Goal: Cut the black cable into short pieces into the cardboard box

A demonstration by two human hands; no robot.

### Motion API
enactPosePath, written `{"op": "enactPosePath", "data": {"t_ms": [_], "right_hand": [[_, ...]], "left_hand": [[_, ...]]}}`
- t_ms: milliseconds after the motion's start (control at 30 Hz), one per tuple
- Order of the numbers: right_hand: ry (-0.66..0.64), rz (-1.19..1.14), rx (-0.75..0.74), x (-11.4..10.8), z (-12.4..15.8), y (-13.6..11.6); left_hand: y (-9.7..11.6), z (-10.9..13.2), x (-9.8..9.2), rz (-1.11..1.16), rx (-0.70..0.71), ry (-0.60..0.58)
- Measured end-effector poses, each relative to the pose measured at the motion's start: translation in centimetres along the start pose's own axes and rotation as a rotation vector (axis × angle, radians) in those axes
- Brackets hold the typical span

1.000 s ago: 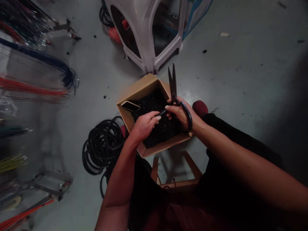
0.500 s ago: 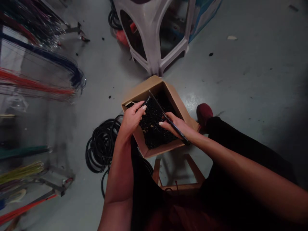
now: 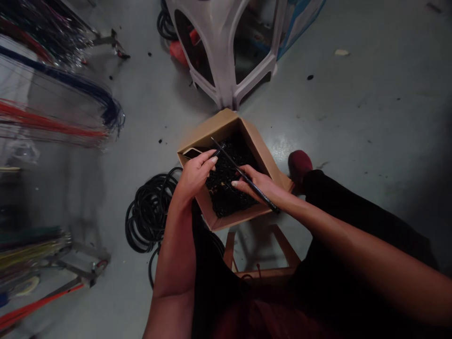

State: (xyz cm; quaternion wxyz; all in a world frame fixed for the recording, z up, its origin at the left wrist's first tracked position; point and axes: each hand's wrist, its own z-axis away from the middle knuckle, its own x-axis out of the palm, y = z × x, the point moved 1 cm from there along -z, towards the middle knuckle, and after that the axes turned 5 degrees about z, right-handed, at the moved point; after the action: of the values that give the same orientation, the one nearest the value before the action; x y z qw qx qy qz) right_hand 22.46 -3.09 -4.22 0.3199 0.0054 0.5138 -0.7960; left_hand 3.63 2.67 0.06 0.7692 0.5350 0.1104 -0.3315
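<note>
Centre frame, over the cardboard box (image 3: 216, 123), left hand (image 3: 193, 175) pinches a black tube (image 3: 216, 151); right hand (image 3: 263, 186) grips scissors (image 3: 243, 177); a cutting step, I'd say; blades need squaring across it.

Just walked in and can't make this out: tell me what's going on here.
A person sits over a cardboard box filled with short black pieces. The left hand pinches the end of a black tube at the box's left corner. The right hand holds black scissors, blades angled toward that tube end; contact is unclear. A coil of black tubing lies on the floor beside the box.
</note>
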Motion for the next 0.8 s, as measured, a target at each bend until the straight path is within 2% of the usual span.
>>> {"op": "enactPosePath", "data": {"t_ms": [300, 567, 800], "right_hand": [[0.031, 0.104, -0.058, -0.24, 0.06, 0.08], [0.05, 0.15, -0.07, -0.18, -0.01, 0.13], [0.051, 0.154, -0.081, -0.19, 0.07, 0.3]], "left_hand": [[0.35, 0.21, -0.11, -0.039, -0.016, -0.086], [0.57, 0.31, -0.14, -0.063, -0.002, -0.081], [0.49, 0.41, 0.03, -0.069, 0.033, -0.125]]}}
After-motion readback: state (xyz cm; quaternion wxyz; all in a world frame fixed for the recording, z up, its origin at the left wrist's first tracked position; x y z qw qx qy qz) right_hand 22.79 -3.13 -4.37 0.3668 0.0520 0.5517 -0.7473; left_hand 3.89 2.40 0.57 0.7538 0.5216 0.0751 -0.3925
